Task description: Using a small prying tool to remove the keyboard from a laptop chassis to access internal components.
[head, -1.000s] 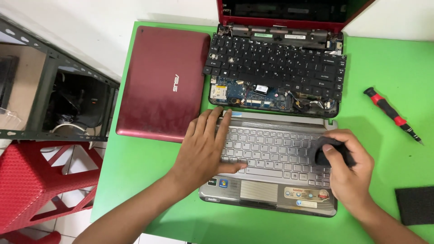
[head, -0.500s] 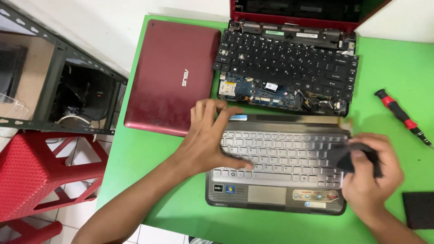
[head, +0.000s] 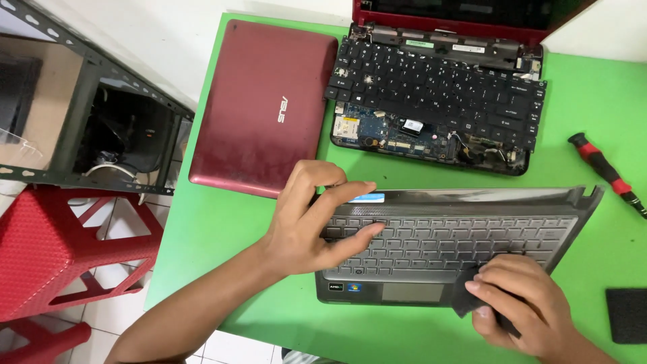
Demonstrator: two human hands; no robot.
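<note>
While the left hand [head: 306, 219] grips the upper left corner of the grey laptop palmrest-and-keyboard cover [head: 451, 243], fingers curled over its rear edge and thumb pressed onto the keys, the right hand [head: 522, 307] pinches a small black cloth-like pad [head: 472, 296] against the cover's lower right, near the touchpad. Both hands are closed on something: the left on the cover itself, the right on the pad.

Compared with half a second and a second ago, the cover has turned — its right end now swings up towards the far side of the green table mat [head: 222, 229], and the left hand has shifted from lying flat on the keys to clasping the corner. The right hand has slid from the right-hand keys down to the front edge; that reads as wiping carried on across the surface, though I judge this only from the positions.

Just behind the cover lies an opened dark laptop base with black keyboard and exposed circuit board [head: 431, 101], attached to a red-framed screen. Beside it, one closed maroon laptop [head: 263, 108]. Counted: three laptop bodies, one red-and-black screwdriver [head: 603, 172] at the right, one dark square pad [head: 627, 315] at the mat's edge, and one red plastic stool [head: 54, 249] — with a grey metal rack [head: 81, 114] above it.
</note>
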